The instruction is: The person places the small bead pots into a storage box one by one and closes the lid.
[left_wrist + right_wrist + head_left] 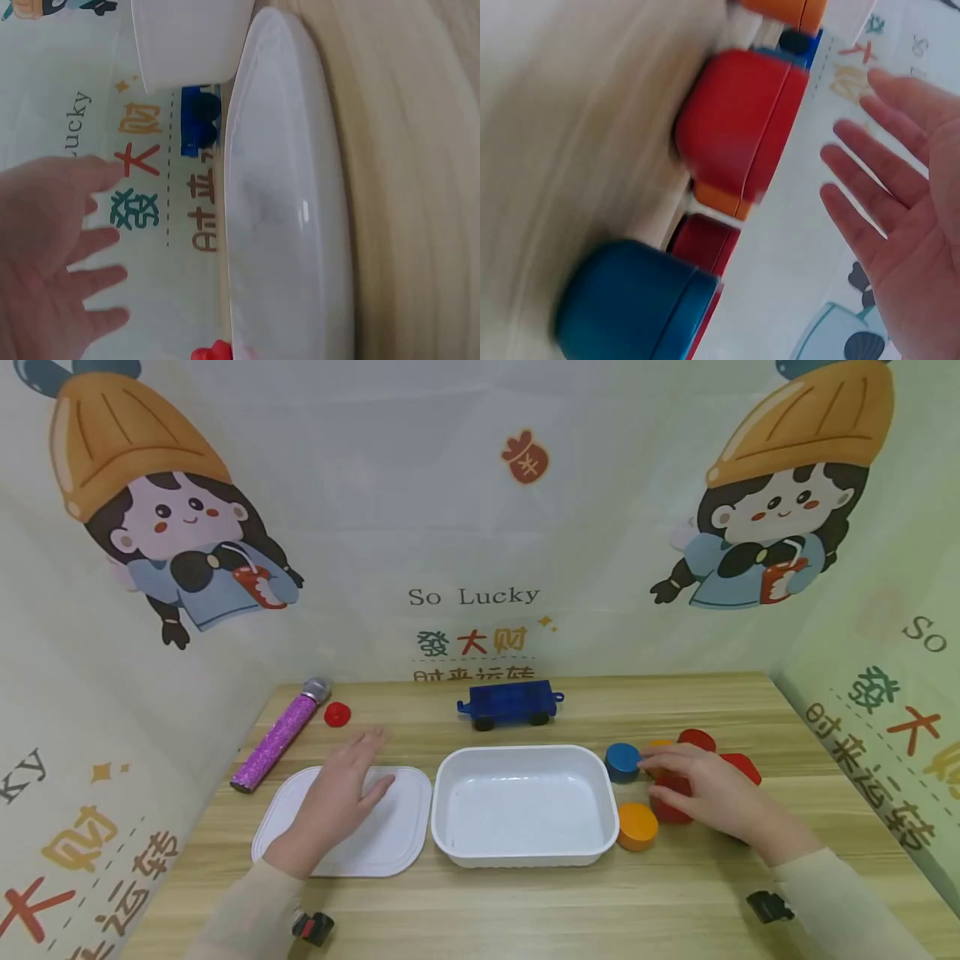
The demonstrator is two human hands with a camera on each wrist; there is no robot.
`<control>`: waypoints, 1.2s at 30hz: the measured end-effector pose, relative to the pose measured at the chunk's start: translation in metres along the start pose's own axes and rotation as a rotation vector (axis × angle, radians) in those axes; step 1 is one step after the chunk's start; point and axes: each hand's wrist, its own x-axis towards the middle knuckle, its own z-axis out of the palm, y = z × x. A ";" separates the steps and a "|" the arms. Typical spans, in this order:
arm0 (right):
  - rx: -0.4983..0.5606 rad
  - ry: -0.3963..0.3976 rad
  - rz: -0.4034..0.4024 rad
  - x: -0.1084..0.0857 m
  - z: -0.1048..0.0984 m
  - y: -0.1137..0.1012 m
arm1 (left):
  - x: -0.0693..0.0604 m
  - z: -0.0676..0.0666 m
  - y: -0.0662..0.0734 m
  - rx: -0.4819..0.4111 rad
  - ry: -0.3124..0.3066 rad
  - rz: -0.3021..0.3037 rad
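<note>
My left hand (335, 797) hovers over a white lid (401, 835) that lies on the table, its fingers spread and holding nothing. In the left wrist view the fingers of the left hand (45, 262) are apart from the lid (289, 202). On the other side, my right hand (708, 785) is above a group of coloured blocks, relaxed and with nothing in it. Beneath it are a red block (735, 124) and a blue block (630, 304). An orange round block (637, 827) and a blue round block (622, 762) lie to its left. A white rectangular container (525, 860) stands between the hands.
A blue toy wagon (512, 702) stands behind the container. At the back left lie a pink glittery microphone (277, 739) and a small red piece (337, 714). More red blocks (696, 740) sit at the right. A printed cloth (480, 527) surrounds the wooden table (525, 918).
</note>
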 end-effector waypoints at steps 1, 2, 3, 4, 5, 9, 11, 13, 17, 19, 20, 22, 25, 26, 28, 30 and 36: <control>0.008 -0.020 -0.009 -0.002 0.001 -0.002 | 0.000 0.002 0.002 -0.041 -0.001 0.020; 0.016 -0.039 -0.021 -0.004 0.003 -0.004 | 0.000 0.003 0.005 -0.078 -0.008 0.038; 0.018 -0.051 -0.036 -0.006 0.004 -0.006 | 0.000 0.004 0.008 -0.117 -0.020 0.057; 0.011 -0.061 -0.051 -0.007 0.006 -0.007 | 0.000 0.005 0.011 -0.158 -0.038 0.072; 0.007 -0.067 -0.070 -0.009 0.007 -0.008 | 0.000 0.006 0.015 -0.196 -0.059 0.088; -0.022 -0.069 -0.151 -0.012 0.015 -0.009 | -0.001 0.008 0.028 -0.282 -0.136 0.154; -0.035 -0.063 -0.169 -0.014 0.018 -0.009 | -0.002 0.008 0.031 -0.296 -0.160 0.183; -0.044 -0.051 -0.177 -0.015 0.021 -0.009 | -0.003 0.008 0.033 -0.300 -0.172 0.201; -0.031 -0.010 -0.176 -0.017 0.026 -0.009 | -0.005 0.007 0.033 -0.318 -0.187 0.209; -0.013 0.015 -0.173 -0.018 0.028 -0.008 | -0.005 0.007 0.032 -0.323 -0.192 0.210; -0.006 0.027 -0.170 -0.019 0.028 -0.008 | -0.005 0.007 0.032 -0.322 -0.194 0.210; 0.013 0.049 -0.162 -0.022 0.029 -0.008 | -0.005 0.007 0.032 -0.320 -0.194 0.211; 0.042 0.092 -0.153 -0.026 0.029 -0.008 | -0.006 0.007 0.031 -0.316 -0.193 0.216; 0.049 0.108 -0.152 -0.028 0.027 -0.008 | -0.006 0.008 0.030 -0.312 -0.193 0.217; 0.055 0.142 -0.158 -0.030 0.022 -0.009 | -0.006 0.008 0.030 -0.308 -0.193 0.220; 0.047 0.167 -0.164 -0.032 0.016 -0.010 | -0.007 0.009 0.029 -0.305 -0.194 0.223; 0.029 0.177 -0.137 -0.028 -0.006 -0.017 | -0.006 0.009 0.028 -0.300 -0.193 0.235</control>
